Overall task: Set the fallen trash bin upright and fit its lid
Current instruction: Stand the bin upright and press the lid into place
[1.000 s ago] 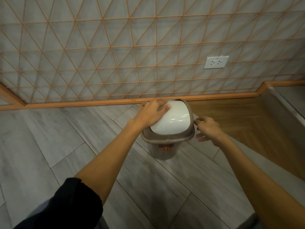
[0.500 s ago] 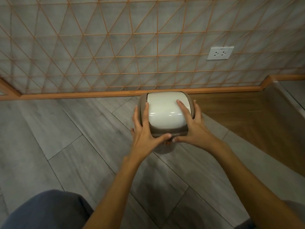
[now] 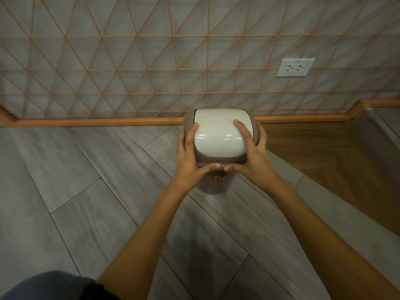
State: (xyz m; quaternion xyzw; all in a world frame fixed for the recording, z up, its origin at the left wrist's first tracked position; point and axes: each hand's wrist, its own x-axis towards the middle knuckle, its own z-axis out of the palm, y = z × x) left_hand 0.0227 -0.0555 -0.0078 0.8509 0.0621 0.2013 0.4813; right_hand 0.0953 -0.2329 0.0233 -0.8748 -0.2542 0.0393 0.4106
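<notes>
A small grey trash bin (image 3: 215, 186) with an orange label stands upright on the floor close to the wall. Its lid (image 3: 218, 135), a brown frame with a white swing flap, sits on top of the bin. My left hand (image 3: 190, 156) clasps the lid's left side, thumb along the front edge. My right hand (image 3: 251, 154) clasps the right side, fingers resting on the white flap, thumb meeting the left thumb at the front. Most of the bin's body is hidden under the lid and hands.
The bin stands on grey floor tiles (image 3: 86, 191). An orange skirting board (image 3: 97, 121) runs along the patterned wall just behind it. A white socket (image 3: 295, 67) is on the wall at the right. A wooden floor strip (image 3: 324, 152) lies to the right.
A second ago my left hand lay on top of the lid and my right was off to its side. Now both hands clasp the lid, which sits level and square on the bin.
</notes>
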